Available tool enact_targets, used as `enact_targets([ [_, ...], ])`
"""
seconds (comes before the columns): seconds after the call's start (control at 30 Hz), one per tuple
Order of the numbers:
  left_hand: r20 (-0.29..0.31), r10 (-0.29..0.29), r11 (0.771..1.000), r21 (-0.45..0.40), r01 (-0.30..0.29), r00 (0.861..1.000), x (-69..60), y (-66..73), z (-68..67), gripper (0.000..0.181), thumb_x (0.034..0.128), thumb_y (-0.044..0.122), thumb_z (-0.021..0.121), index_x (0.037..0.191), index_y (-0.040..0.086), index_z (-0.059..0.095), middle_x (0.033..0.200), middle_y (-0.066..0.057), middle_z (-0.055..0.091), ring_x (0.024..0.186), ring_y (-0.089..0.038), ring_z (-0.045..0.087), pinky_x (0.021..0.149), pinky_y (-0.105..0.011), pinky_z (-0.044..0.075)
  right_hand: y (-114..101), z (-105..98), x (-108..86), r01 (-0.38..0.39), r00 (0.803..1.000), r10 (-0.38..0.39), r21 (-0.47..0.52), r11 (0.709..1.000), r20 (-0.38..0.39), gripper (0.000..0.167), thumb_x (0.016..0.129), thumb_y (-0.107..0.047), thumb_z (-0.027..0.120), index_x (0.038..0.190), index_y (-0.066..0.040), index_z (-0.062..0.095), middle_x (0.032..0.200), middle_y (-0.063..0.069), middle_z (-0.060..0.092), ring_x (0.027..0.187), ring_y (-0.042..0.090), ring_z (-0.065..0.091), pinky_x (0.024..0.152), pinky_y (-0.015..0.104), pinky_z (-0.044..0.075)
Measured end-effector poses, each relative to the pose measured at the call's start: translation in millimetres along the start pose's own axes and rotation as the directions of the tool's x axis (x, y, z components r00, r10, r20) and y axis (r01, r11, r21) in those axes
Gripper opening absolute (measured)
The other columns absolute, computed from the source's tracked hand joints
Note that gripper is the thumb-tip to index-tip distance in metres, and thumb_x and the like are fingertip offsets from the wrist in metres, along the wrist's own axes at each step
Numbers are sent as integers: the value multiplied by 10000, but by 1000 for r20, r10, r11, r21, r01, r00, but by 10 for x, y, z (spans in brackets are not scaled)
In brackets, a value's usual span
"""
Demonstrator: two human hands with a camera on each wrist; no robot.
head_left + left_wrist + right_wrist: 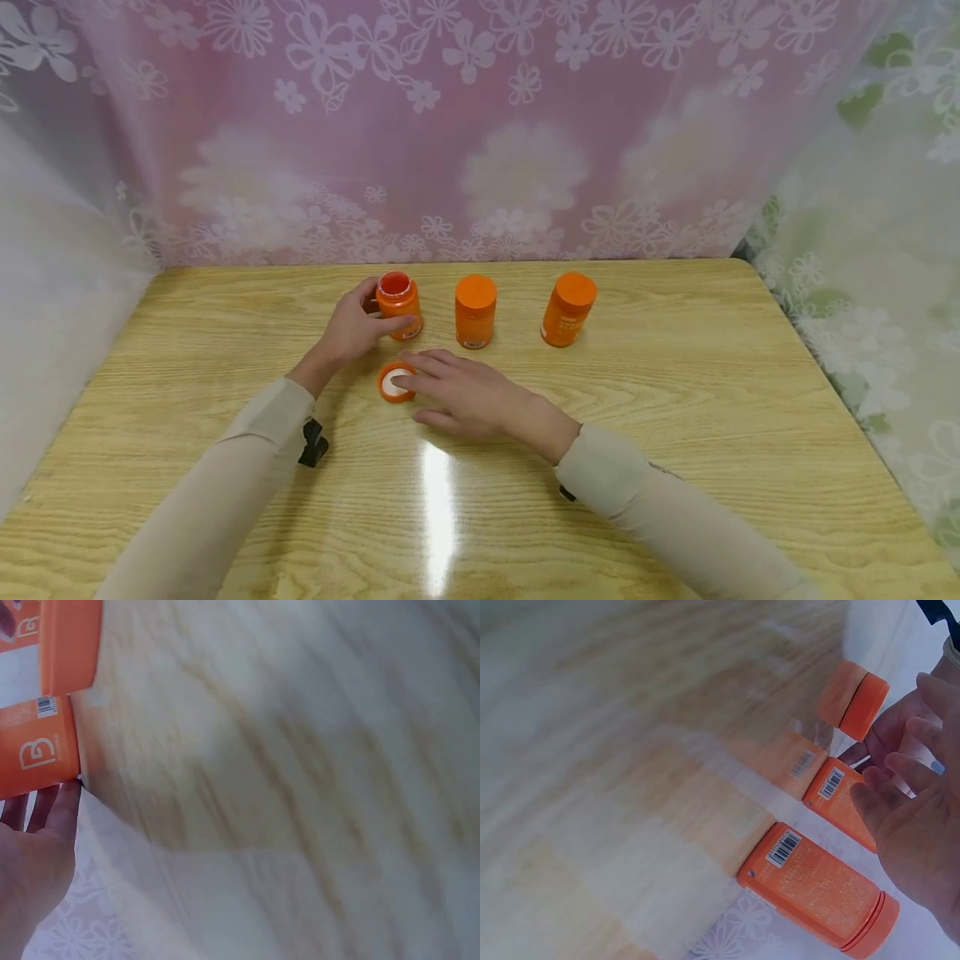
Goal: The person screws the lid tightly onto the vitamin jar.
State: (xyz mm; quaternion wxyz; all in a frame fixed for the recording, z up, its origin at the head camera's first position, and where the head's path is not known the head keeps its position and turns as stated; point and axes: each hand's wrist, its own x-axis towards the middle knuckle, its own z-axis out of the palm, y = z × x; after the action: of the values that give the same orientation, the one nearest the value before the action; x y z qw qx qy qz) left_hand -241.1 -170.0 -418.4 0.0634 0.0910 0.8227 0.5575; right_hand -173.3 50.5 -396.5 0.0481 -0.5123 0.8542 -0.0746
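Observation:
An uncapped orange plastic jar stands upright on the table, its mouth facing up. My left hand holds it from the left, thumb across the front and fingers behind. In the left wrist view the left hand is against the lower part of the jar. In front of the jar lies its orange screw lid, white inside facing up. My right hand is over the lid's right side with fingers extended; whether a fingertip touches it I cannot tell. The right wrist view shows the lid beyond these fingers.
Two capped orange jars stand to the right: a nearer one and a farther one, both upright. They stand on a glossy wood-grain table. A pink floral curtain hangs behind its back edge.

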Motion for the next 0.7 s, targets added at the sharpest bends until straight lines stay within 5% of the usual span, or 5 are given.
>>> enact_targets([
  [0.27, 44, 4, 1000, 11, -4, 999, -128, 265, -74, 572, 865, 117, 718, 1359, 18, 446, 1302, -161, 522, 1194, -345, 508, 1003, -451, 405, -40, -21, 150, -13, 1000, 13, 35, 999, 18, 526, 989, -412, 490, 1458, -193, 393, 1532, 72, 284, 1385, 227, 258, 1090, 360, 290],
  [0.7, 56, 13, 1000, -26, -12, 998, -92, 190, -49, 608, 860, 160, 733, 1377, 45, 436, 1309, -137, 523, 1193, -324, 509, 1013, -440, 394, -30, 66, 331, -17, 998, 16, 13, 1000, 68, 485, 977, -347, 536, 1428, -194, 450, 1513, 66, 314, 1379, 224, 252, 1082, 340, 298],
])
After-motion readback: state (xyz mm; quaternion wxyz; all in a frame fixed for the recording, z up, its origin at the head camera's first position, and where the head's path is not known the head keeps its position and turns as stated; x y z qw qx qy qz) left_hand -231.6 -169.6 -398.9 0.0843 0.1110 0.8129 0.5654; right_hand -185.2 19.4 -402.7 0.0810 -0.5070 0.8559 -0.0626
